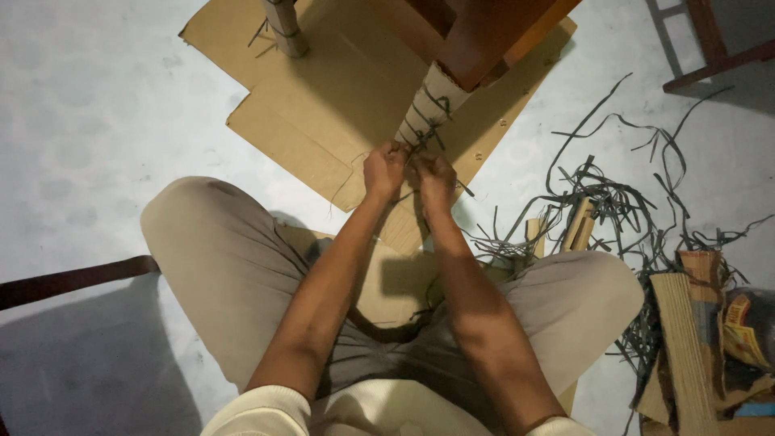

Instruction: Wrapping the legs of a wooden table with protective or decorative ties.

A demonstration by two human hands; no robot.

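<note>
- Seen from above, a seated person in tan trousers reaches forward with both bare arms, hands meeting just above the centre of the frame.
- The left hand (384, 168) and the right hand (434, 178) sit side by side, almost touching, fingers curled closed and pinching a thin dark strap (426, 133).
- The strap is wound around a cardboard-wrapped furniture leg (428, 109), just past the fingertips at 12 o'clock.
- The strap looks light, flat and floppy, likely a little slick; it seems best gripped close to the knot, near its ends.
- The cardboard wrap looks stiff but crushable.
- Two wrapped legs show: this one, and a second wrapped leg (284, 28) at 11 o'clock.
- Flattened cardboard sheets (323, 105) lie under the legs; at least two overlap.
- A tangled heap of loose straps (622, 202), too many to count, lies at 3 o'clock.
- More cardboard scraps (686, 339) sit at 4 o'clock.
</note>
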